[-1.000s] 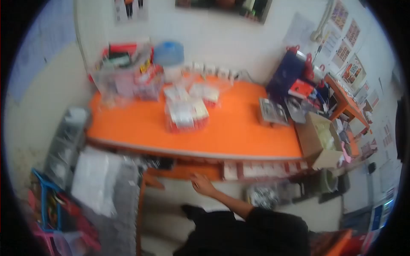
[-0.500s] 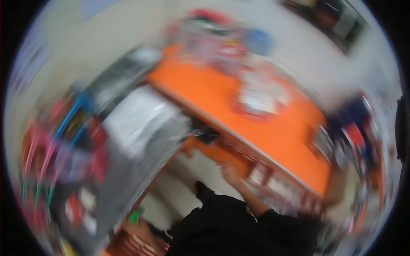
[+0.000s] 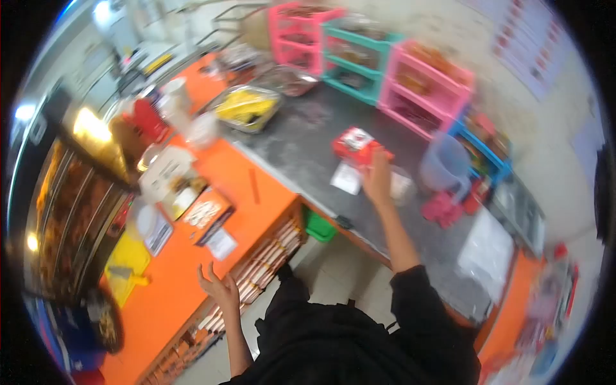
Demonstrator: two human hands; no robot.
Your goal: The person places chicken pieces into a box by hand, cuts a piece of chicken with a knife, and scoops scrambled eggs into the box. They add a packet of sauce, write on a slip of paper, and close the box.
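Red-and-white cardboard packet [image 3: 355,144] sits in the right hand's [image 3: 375,181] grip, fingers closed on its near edge, raised just above the dark grey bench [image 3: 308,138] near a white paper slip [image 3: 347,178]. So the pick-up looks done; setting it down remains. Left hand [image 3: 220,287] hangs open, empty (palm up) beside the orange bench [image 3: 192,256]. A second ago the view faced another orange bench, the hand low and holding nothing.

An orange table [image 3: 192,269] meets a grey table [image 3: 308,144] at a corner. Pink and teal shelf racks [image 3: 385,70] stand against a pale wall [image 3: 449,32]. Pale floor tiles [image 3: 333,276] show below.
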